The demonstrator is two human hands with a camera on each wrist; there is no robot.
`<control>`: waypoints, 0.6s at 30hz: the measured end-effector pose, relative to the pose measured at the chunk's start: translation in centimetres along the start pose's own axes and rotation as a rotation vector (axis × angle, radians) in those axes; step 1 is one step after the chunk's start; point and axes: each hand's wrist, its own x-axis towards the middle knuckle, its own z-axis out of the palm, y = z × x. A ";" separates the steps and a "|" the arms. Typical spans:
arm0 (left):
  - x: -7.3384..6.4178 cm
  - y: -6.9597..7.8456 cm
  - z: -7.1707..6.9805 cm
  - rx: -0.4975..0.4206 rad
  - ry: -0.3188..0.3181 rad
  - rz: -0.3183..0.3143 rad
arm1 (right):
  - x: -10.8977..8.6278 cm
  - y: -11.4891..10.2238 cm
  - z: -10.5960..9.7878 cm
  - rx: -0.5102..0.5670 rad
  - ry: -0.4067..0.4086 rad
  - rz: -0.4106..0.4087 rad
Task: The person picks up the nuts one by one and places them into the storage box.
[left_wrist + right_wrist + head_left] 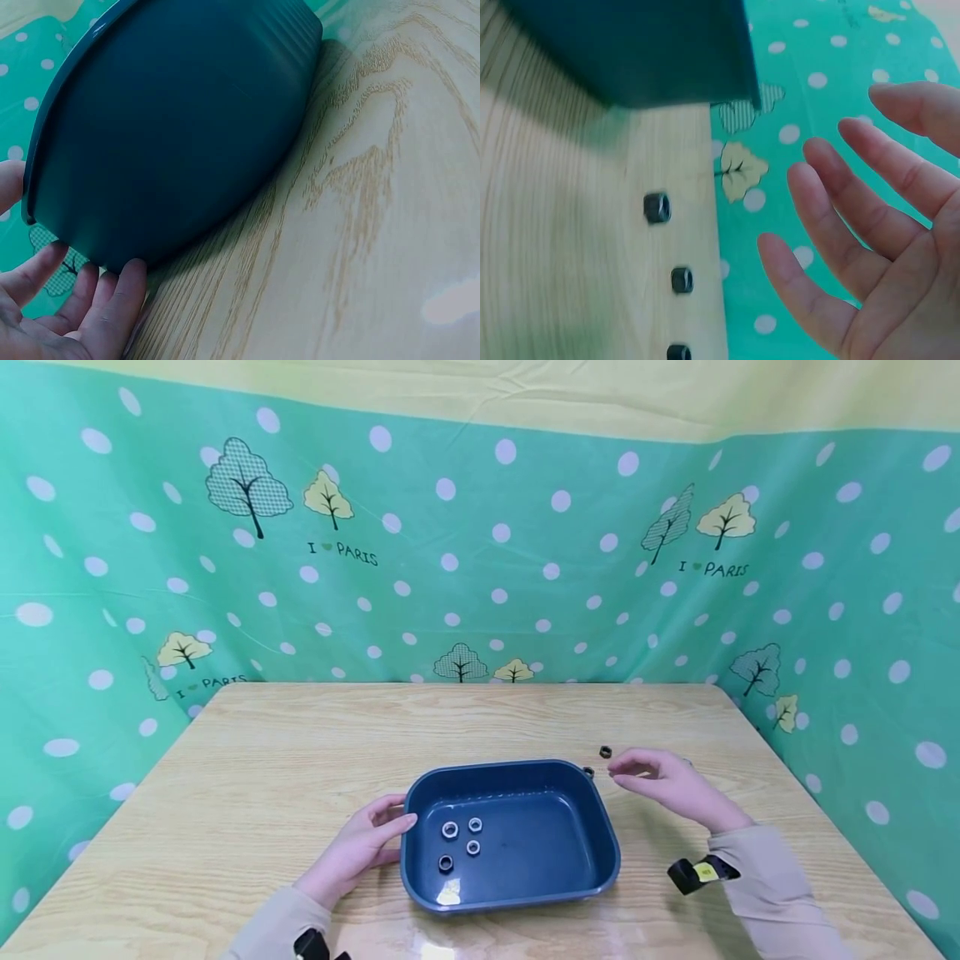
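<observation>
A dark blue plastic tray (pixel 517 893) rests on the table, with several hex nuts at the left of its floor. Silver nuts (pixel 449 830) lie there beside one darker nut (pixel 446 863). My left hand (pixel 365 841) grips the tray's left end, thumb over the rim and fingers against the outer wall (pixel 172 142). Off the tray's right edge, my right hand (pixel 660 781) hovers with fingers loosely bent and nothing between them. Near its fingertips, a black nut (pixel 606 751) lies on the table, and another nut (pixel 588 772) is partly hidden behind the tray's rim.
Three dark nuts (pixel 658 208) stand in a rough line on the wood in the right wrist view. Wood-grain tabletop (pixel 300 735) surrounds the tray. A green polka-dot curtain (pixel 480 568) encloses the back and both sides.
</observation>
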 end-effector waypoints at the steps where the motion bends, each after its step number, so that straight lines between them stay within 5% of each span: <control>1: 0.0 0.0 0.0 0.001 0.001 -0.001 | -0.1 0.3 -0.1 0.001 0.002 0.008; 18: 0.0 0.0 0.1 0.018 0.018 -0.014 | -0.9 4.6 -1.9 -0.040 0.087 0.207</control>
